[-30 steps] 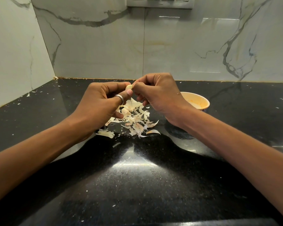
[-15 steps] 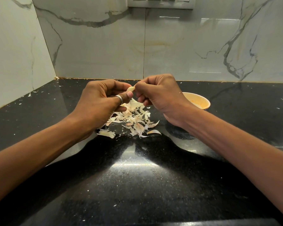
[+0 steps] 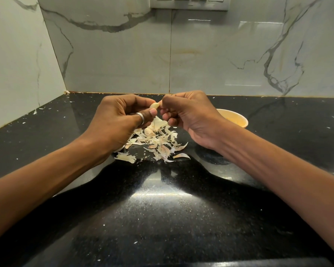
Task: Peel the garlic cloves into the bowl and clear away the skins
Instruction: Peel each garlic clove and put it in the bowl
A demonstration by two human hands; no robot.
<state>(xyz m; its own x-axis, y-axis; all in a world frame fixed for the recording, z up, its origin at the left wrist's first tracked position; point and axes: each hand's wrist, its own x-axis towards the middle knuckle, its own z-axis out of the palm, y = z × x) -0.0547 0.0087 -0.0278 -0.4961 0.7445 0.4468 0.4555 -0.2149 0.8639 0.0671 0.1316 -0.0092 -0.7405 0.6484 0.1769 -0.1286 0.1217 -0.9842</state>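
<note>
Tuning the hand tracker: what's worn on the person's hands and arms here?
Left arm and right arm bare to the frame edge: no sleeves, gloves or watch. Left hand has a plain silver ring, apparently on the thumb. Right hand wears nothing.

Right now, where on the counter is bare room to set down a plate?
Bare: the near counter, on your side of the skins; also the stretch right of the bowl, up to the back wall. Crowded: below the left hand and right hand, both gripping a garlic clove, where the skins lie.

Veined marble walls (image 3: 220,54), black countertop (image 3: 162,218)
</note>
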